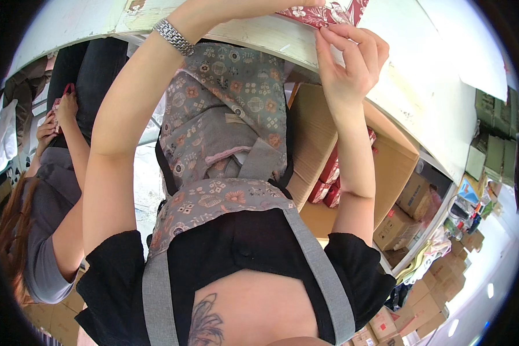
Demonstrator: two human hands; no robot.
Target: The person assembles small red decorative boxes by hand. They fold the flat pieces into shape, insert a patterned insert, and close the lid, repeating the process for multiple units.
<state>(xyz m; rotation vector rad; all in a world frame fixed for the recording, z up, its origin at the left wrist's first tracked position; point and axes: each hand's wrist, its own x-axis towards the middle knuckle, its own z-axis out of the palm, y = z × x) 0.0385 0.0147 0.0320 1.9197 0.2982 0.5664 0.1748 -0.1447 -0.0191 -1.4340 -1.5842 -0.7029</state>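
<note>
A red piece with a white floral print (323,14), like folded paper or card, is over the white table at the top edge, partly out of view. My right hand (354,57) pinches its near corner between thumb and fingertips, the other fingers curled. Along the same edge my left hand (259,6) reaches over the piece from the left. Most of its fingers are cut off by the picture's edge, so its grip is hidden. A silver watch band (173,37) circles my left wrist.
Beneath the table, by my right forearm, an open cardboard box (398,144) holds several red patterned packages (327,179). A co-worker (46,225) sits at the left with a small red item in their hands. Cartons (429,288) are stacked at the right.
</note>
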